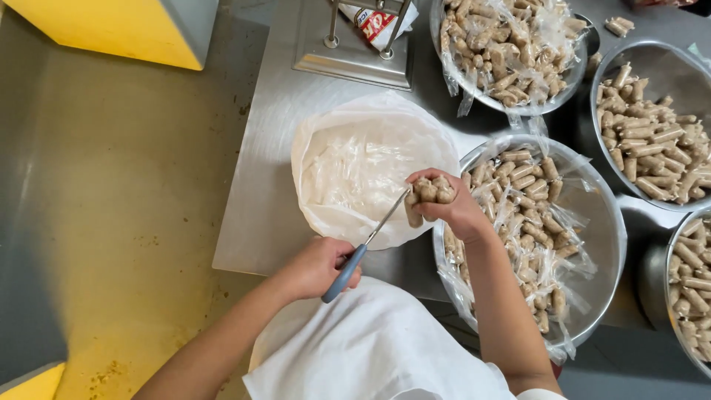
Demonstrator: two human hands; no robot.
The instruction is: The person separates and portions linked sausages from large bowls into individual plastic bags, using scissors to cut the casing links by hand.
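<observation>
Left grip [320, 267] clamps scissors [370, 241], blades up-right; right grip [452, 207] clutches rolls [428, 194].

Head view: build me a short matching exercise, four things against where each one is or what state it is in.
Things:
1. scissors
2. bunch of brown rolls
3. white bag
4. yellow block

Places or states:
A. top left, off the steel table
B. gripped by the right hand
C. lying open on the table, in front of the person
D. held by the left hand, blades at the rolls

Pairs: 1-D, 2-B, 3-C, 4-A
</observation>
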